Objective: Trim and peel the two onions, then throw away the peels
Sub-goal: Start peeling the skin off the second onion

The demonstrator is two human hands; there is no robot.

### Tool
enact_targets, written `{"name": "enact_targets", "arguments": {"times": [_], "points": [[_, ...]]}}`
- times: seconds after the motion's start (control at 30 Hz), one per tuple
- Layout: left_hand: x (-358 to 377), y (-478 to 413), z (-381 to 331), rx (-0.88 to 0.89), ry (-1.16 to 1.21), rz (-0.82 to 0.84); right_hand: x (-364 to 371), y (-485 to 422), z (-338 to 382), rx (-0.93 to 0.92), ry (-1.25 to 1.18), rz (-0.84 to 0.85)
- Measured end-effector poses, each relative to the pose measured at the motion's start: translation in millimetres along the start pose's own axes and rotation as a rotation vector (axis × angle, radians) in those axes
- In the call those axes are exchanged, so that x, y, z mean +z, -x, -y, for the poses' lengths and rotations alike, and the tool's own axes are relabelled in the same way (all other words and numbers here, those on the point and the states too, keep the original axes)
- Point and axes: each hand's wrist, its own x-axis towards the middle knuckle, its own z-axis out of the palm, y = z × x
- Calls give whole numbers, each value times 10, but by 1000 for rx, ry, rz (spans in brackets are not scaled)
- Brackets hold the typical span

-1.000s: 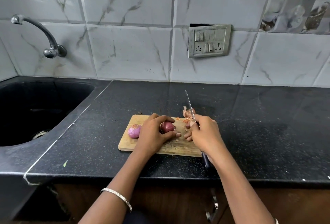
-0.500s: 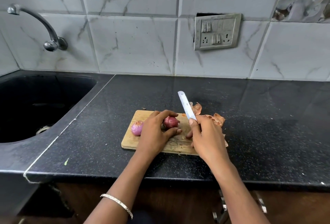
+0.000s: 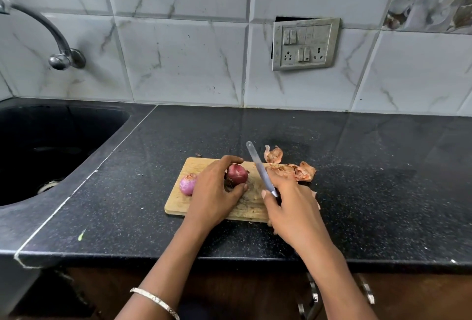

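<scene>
A small wooden cutting board (image 3: 178, 204) lies on the black counter. My left hand (image 3: 214, 192) grips a dark red onion (image 3: 237, 173) on the board, fingers curled over its top and thumb under it. A paler, peeled onion (image 3: 187, 184) rests at the board's left, partly behind my left hand. My right hand (image 3: 293, 207) holds a knife (image 3: 258, 164), its blade pointing up and away just right of the dark onion, not touching it. Orange peels (image 3: 293, 171) lie at the board's right end and on the counter behind.
A black sink (image 3: 51, 151) with a metal tap (image 3: 58, 51) sits at the left. The tiled wall carries a switch and socket plate (image 3: 305, 45). The counter's front edge (image 3: 229, 261) runs just below my forearms. Drawer handles (image 3: 310, 301) show beneath it.
My right hand has drawn back toward me and to the right with the knife, uncovering the pile of peels. My left hand keeps the dark onion in place.
</scene>
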Motion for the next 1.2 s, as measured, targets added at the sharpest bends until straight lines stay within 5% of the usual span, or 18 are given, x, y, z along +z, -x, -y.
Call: {"name": "enact_targets", "arguments": {"times": [1.2], "points": [[-57, 9, -84, -89, 137, 38, 149, -139, 188, 29, 156, 32]]}}
